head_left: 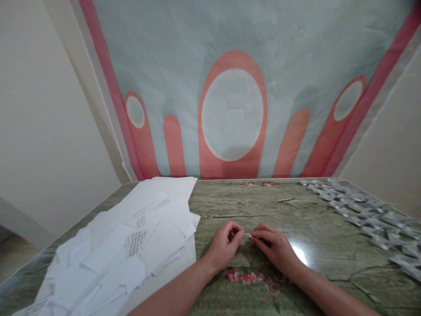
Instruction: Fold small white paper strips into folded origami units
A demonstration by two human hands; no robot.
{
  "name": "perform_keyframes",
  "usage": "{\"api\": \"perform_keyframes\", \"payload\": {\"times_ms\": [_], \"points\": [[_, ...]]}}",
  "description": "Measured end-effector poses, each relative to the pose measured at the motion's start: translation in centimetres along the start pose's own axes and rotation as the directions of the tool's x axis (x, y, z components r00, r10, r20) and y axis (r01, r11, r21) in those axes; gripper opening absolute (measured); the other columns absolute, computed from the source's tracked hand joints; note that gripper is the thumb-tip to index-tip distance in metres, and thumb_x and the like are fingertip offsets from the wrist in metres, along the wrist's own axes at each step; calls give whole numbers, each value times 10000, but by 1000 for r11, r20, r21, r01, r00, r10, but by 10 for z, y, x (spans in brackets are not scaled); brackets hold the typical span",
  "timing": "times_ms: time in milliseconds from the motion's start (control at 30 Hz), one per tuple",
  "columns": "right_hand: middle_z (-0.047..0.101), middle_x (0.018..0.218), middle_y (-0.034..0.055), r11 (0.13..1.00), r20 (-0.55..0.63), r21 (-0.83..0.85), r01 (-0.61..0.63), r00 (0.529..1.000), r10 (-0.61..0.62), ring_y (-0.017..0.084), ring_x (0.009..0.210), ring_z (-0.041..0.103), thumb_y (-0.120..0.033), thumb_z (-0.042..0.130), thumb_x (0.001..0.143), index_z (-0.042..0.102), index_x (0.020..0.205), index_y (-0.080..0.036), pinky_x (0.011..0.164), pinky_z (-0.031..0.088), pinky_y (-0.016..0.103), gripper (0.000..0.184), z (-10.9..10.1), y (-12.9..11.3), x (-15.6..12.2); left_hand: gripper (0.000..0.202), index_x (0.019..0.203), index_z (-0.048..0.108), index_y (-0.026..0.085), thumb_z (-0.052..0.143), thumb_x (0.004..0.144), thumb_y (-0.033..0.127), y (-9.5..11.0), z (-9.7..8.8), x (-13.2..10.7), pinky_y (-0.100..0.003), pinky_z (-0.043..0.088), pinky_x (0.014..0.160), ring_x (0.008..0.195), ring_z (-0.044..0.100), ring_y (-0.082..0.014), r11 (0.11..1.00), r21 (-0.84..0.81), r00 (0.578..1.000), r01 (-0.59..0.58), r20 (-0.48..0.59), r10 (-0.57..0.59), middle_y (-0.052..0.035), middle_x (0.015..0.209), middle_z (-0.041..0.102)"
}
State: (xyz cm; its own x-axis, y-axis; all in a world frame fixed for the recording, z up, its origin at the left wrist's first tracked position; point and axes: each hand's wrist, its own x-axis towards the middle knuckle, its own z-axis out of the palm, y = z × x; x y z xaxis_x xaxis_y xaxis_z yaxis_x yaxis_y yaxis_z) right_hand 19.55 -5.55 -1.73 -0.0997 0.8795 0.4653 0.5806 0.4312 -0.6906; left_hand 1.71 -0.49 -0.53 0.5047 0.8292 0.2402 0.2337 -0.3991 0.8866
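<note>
My left hand (pixel 224 247) and my right hand (pixel 275 247) rest close together on the green patterned table (pixel 305 215), near its middle. Both are closed in a pinch on a small folded piece of white paper (pixel 247 235) that spans the gap between their fingertips. The paper is tiny and mostly hidden by the fingers.
A loose heap of white paper sheets (pixel 131 245), some with printed text, covers the table's left side. Several small folded paper pieces (pixel 368 215) lie in rows along the right edge. A wall hanging with red and pale shapes (pixel 232 114) stands behind the table.
</note>
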Motion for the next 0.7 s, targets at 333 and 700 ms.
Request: {"api": "perform_keyframes", "payload": {"times_ms": [333,700], "points": [[614,782,36,1000,22,7,-18,1000,18,165,733,592,-325,499,881,700,933,-243,659,475,259,223,0,3,2,134,811,562,145,547,828,277,-7,1,1,-230,408,634,672,533,-135,995,-89,999,48,20,-46,-4,705,579],[618,788,35,1000,30,-8,-27,999,28,168,738,588,-341,494,884,700,969,-265,655,474,265,235,0,3,1,159,811,606,142,591,802,299,-11,3,2,-242,447,660,692,574,-148,994,-93,998,55,4,-55,-30,736,636]]}}
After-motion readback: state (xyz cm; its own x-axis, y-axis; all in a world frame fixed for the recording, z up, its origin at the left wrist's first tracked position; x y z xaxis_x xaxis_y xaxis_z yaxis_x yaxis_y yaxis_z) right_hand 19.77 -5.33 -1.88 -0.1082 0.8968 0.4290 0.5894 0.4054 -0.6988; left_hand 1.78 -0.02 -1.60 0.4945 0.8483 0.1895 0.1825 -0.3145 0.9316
